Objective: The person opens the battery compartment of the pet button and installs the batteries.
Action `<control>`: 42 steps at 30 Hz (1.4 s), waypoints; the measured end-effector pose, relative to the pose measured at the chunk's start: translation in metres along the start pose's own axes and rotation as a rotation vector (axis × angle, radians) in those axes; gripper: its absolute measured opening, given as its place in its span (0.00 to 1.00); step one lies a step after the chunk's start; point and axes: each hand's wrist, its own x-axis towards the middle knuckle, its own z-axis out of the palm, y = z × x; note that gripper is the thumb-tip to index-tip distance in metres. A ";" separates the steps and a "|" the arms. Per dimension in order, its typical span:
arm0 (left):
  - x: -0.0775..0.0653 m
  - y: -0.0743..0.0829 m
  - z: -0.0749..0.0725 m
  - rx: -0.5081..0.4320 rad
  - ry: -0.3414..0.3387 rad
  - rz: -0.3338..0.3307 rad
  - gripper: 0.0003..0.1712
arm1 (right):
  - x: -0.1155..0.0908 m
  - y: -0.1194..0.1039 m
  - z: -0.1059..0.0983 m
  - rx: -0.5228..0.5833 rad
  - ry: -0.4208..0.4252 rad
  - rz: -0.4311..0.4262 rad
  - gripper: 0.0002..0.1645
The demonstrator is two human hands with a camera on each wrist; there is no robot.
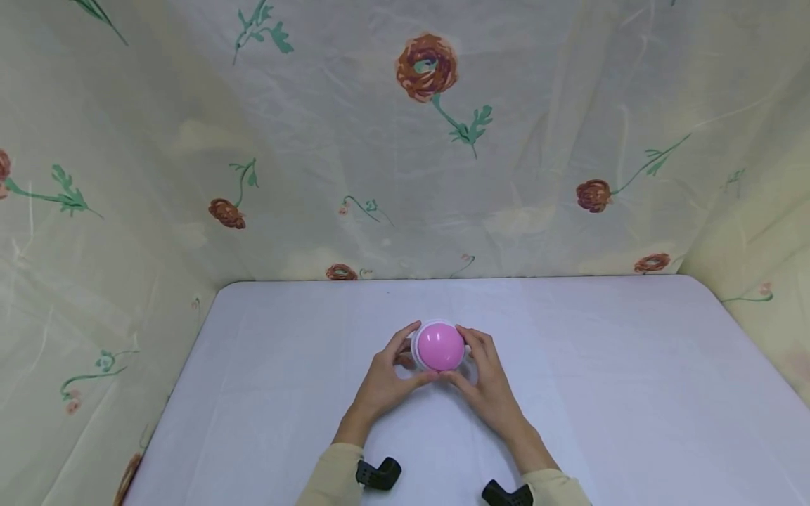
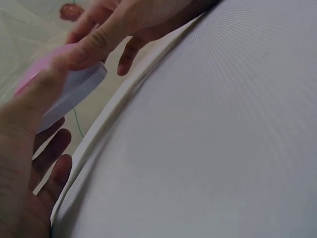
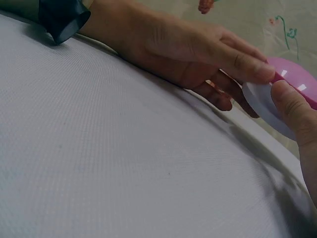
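Note:
A round object with a glossy pink dome set in a white base is held between both hands, above the table. On its left side my left hand grips it, thumb at the near edge and forefinger round the far left rim. My right hand mirrors this on the right, and the two thumb tips meet near the front of the dome. From the left wrist view, the white base shows below the thumbs, with the lower fingers hanging loosely under it. The underside is hidden.
The table has a white cloth and rounded far corners. Behind it and at both sides hangs a pale curtain printed with brown flowers and green stems. Black bands with cameras sit on both wrists, over beige sleeves.

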 end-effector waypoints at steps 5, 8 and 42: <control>0.003 -0.005 0.002 0.079 0.038 0.042 0.47 | 0.001 0.001 -0.001 0.009 -0.003 0.075 0.46; 0.004 -0.006 0.002 0.135 0.067 0.064 0.46 | 0.001 0.001 -0.002 0.004 -0.020 0.101 0.44; 0.000 0.001 0.006 0.416 -0.024 -0.041 0.55 | -0.002 0.001 -0.002 -0.178 -0.131 0.155 0.41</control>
